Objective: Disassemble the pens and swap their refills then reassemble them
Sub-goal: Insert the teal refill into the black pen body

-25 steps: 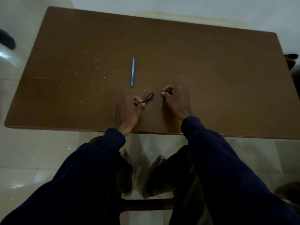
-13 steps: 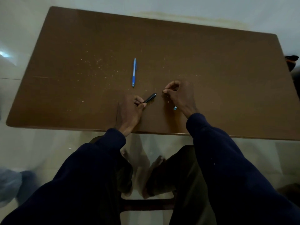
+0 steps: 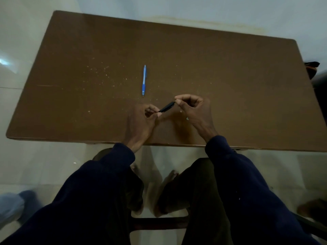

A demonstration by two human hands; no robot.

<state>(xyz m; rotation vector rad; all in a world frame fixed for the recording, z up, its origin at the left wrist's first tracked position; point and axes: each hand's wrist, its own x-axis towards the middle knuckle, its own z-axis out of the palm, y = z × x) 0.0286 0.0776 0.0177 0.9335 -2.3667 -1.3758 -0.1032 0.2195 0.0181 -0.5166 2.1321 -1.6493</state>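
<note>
A person's left hand (image 3: 141,119) and right hand (image 3: 192,107) pinch opposite ends of a black pen (image 3: 167,107) above the table (image 3: 212,76); the blue pen (image 3: 144,80) lies beyond. Small parts could spring loose and roll off.

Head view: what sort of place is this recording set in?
Probably a plain indoor room with a makeshift desk: a bare brown table standing on pale glossy floor tiles, with only a blue pen lying on it and a black pen held between both hands.
</note>
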